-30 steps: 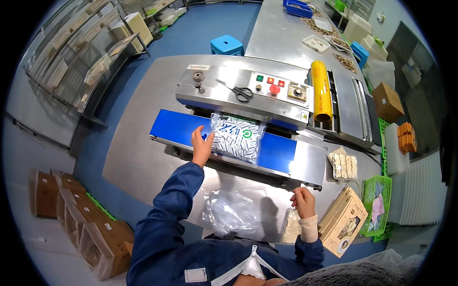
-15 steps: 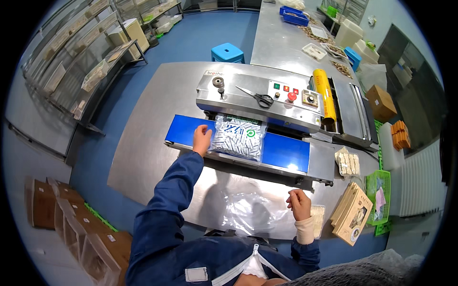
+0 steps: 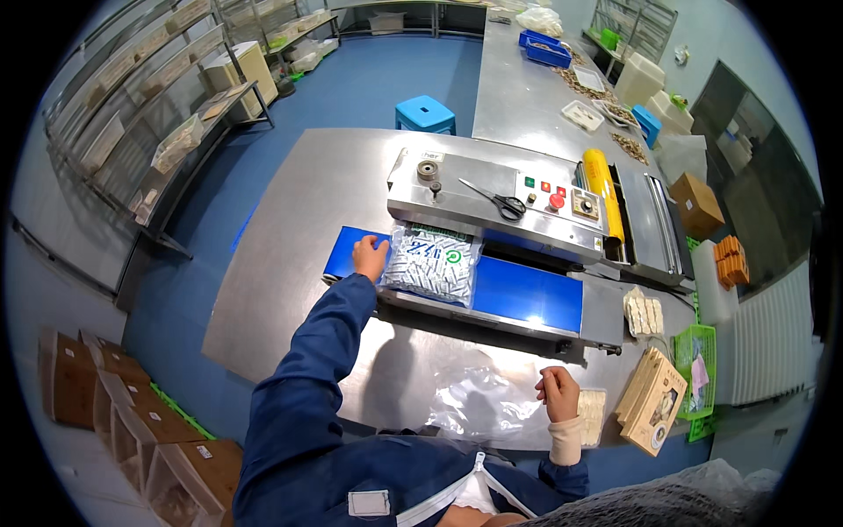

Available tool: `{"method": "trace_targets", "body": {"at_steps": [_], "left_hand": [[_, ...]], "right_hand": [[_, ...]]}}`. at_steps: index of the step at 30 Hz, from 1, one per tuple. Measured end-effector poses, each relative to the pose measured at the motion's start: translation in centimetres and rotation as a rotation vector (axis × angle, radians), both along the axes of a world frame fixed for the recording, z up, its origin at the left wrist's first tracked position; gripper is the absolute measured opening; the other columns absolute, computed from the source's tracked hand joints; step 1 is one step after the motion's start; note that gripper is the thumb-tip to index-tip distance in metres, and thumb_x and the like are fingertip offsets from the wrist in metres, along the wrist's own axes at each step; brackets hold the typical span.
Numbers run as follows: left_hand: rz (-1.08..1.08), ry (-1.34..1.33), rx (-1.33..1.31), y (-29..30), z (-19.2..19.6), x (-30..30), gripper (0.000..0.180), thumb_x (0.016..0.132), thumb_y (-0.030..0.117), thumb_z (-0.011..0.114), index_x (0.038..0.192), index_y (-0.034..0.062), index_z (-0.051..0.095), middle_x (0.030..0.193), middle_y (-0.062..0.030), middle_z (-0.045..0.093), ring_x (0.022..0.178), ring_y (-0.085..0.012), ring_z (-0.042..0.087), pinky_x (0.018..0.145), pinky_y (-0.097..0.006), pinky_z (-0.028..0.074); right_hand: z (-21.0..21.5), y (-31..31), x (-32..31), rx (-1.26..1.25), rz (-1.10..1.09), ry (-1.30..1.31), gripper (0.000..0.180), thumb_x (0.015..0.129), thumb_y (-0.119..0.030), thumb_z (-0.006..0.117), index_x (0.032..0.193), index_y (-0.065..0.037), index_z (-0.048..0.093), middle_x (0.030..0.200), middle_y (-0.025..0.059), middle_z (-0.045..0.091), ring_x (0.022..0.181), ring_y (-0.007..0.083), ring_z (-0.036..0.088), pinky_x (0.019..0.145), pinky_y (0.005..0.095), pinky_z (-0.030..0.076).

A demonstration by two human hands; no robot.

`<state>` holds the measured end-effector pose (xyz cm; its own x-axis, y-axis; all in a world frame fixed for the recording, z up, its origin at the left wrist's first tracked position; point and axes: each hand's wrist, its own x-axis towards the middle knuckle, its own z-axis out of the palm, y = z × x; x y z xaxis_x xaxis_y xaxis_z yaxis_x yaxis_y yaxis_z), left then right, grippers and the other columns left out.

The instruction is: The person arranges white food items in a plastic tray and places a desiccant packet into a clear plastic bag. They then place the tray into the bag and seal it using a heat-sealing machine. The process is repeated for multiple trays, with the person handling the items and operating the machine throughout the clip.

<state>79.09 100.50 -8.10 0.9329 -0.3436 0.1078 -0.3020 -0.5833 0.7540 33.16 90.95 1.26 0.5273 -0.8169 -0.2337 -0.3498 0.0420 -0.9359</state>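
A clear plastic bag packed with small white-and-grey pieces lies on the blue conveyor belt of a band sealer. The bag has blue and green printing, and its far edge runs up against the sealer's housing. At the bag's left edge, my left hand has bent fingers that appear to pinch the film. Over the table's near edge, my right hand is loosely curled with nothing visible in it. Beside it, clear empty plastic bags lie flat on the steel table.
Black-handled scissors rest on the sealer. To its right stands a machine with a yellow film roll. Printed cartons, a white tray pack and a green basket sit at the right. A blue stool stands beyond the table.
The bag has moved left along the belt relative to the sealer, and my left hand has moved left with it. My right hand stays near the table edge. The whole view has shifted slightly.
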Motion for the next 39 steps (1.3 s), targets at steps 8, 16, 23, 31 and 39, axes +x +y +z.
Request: {"method": "trace_targets", "body": {"at_steps": [8, 16, 23, 31, 39], "left_hand": [[0.009, 0.071, 0.122, 0.9, 2.8, 0.5, 0.043, 0.076, 0.039, 0.059, 0.099, 0.0036, 0.059, 0.104, -0.0175, 0.053, 0.101, -0.0327, 0.047, 0.088, -0.039, 0.037], [0.115, 0.105, 0.123, 3.4, 3.2, 2.0, 0.049, 0.075, 0.043, 0.059, 0.106, 0.0056, 0.056, 0.116, -0.0151, 0.045, 0.110, -0.0324, 0.038, 0.094, -0.040, 0.031], [0.159, 0.211, 0.156, 5.6, 6.1, 1.2, 0.068, 0.072, 0.052, 0.060, 0.118, 0.0037, 0.047, 0.124, -0.0153, 0.039, 0.118, -0.0322, 0.033, 0.097, -0.044, 0.026], [0.419, 0.027, 0.212, 7.3, 3.7, 2.2, 0.073, 0.067, 0.062, 0.058, 0.113, 0.0052, 0.053, 0.120, -0.0159, 0.049, 0.115, -0.0311, 0.042, 0.096, -0.050, 0.026], [0.188, 0.339, 0.180, 9.7, 4.8, 4.3, 0.092, 0.062, 0.064, 0.062, 0.121, -0.0038, 0.043, 0.127, -0.0253, 0.034, 0.122, -0.0381, 0.022, 0.102, -0.044, 0.019]], "right_hand": [[0.8, 0.6, 1.6, -0.012, 0.027, 0.006, 0.014, 0.088, -0.014, 0.050, 0.085, -0.002, 0.055, 0.062, 0.0051, 0.056, 0.047, 0.0075, 0.050, 0.041, 0.0188, 0.036], [0.3, 1.1, 2.4, 0.000, 0.039, 0.016, 0.016, 0.087, -0.017, 0.052, 0.086, -0.002, 0.057, 0.062, 0.0043, 0.058, 0.048, 0.0074, 0.051, 0.041, 0.0191, 0.037], [0.2, 1.5, 2.9, -0.031, 0.077, 0.025, 0.016, 0.089, -0.018, 0.050, 0.088, -0.003, 0.055, 0.063, 0.0042, 0.056, 0.047, 0.0075, 0.050, 0.040, 0.0186, 0.036], [0.3, 2.5, 3.5, -0.006, 0.100, 0.016, 0.016, 0.089, -0.017, 0.050, 0.087, -0.003, 0.055, 0.062, 0.0043, 0.056, 0.047, 0.0076, 0.050, 0.040, 0.0186, 0.036], [0.4, 3.3, 3.1, -0.022, 0.098, 0.026, 0.016, 0.088, -0.017, 0.051, 0.086, -0.002, 0.055, 0.062, 0.0053, 0.057, 0.047, 0.0079, 0.051, 0.041, 0.0189, 0.037]]}}
